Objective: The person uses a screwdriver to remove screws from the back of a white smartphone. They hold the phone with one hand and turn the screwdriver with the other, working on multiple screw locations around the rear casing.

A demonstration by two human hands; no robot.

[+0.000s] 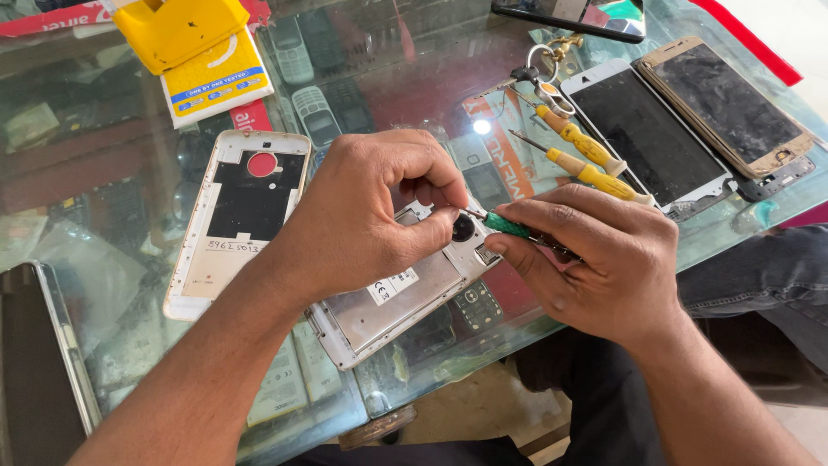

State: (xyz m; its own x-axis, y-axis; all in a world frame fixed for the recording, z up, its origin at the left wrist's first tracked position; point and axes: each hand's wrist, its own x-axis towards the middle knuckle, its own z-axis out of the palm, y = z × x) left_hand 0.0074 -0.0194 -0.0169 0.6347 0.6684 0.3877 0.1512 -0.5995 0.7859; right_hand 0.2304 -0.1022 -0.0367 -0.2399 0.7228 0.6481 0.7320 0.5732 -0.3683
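Opened phone (392, 302) lies slantwise on the glass counter (112, 198), just right of its detached white back cover (237, 216). Left hand (362, 216) clamps its upper end; right hand (595, 267) pinches a green-handled screwdriver (504, 226), tip pointing left at that corner.

Opened phone (392, 302) top hidden under left hand (362, 216), green screwdriver (509, 227) handle buried in right hand (595, 267), dark tablet (34, 362) cut off at left edge
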